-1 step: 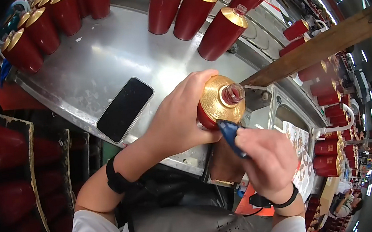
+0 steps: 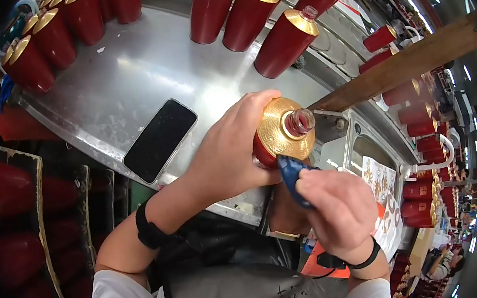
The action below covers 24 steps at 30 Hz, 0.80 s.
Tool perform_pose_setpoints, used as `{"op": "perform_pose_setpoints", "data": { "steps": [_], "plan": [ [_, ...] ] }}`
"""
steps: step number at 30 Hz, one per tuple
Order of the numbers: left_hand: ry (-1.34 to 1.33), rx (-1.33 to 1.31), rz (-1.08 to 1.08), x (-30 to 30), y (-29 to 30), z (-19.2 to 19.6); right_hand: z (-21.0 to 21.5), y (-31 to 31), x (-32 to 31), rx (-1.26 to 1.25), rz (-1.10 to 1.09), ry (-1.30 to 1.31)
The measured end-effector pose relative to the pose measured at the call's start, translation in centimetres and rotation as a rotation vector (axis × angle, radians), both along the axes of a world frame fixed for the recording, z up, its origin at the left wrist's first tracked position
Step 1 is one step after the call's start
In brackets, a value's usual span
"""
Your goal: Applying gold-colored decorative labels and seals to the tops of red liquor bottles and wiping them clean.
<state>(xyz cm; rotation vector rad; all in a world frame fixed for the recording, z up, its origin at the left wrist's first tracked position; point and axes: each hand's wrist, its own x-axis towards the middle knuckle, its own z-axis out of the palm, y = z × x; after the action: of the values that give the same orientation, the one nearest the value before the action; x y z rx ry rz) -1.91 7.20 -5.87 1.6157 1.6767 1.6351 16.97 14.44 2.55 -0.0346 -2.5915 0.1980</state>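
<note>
My left hand [image 2: 227, 150] grips a red bottle [image 2: 283, 129] with a gold shoulder and an uncapped neck, holding it above the near edge of a steel table [image 2: 142, 77]. My right hand [image 2: 342, 208] is closed on a small blue piece [image 2: 289, 172], a cloth or a tool, I cannot tell which. Its tip touches the bottle's gold shoulder from below. Both wrists wear black bands.
A black phone [image 2: 160, 139] lies face up on the table near my left wrist. Red gold-topped bottles [image 2: 285, 40] stand along the far side and at the left corner [image 2: 50, 41]. A wooden beam [image 2: 411, 61] crosses on the right, with more bottles beyond. Dark crates [image 2: 17, 221] of red bottles sit lower left.
</note>
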Motion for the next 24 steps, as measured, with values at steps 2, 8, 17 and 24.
{"op": "perform_pose_setpoints", "data": {
  "steps": [2,8,17,24],
  "plan": [
    [-0.007,0.022,0.012,0.2,0.1,-0.2,-1.0,-0.6,0.0,-0.108,0.056,-0.083],
    [-0.016,0.01,0.018,0.4,-0.1,-0.3,0.3,0.1,-0.9,-0.042,-0.037,0.074],
    [0.071,0.112,0.201,1.5,-0.4,-0.9,2.2,-2.9,-0.1,-0.022,-0.175,-0.099],
    [0.083,0.158,0.268,2.5,-0.4,-1.5,-0.2,-3.1,-0.7,-0.048,-0.031,-0.115]
  ]
}}
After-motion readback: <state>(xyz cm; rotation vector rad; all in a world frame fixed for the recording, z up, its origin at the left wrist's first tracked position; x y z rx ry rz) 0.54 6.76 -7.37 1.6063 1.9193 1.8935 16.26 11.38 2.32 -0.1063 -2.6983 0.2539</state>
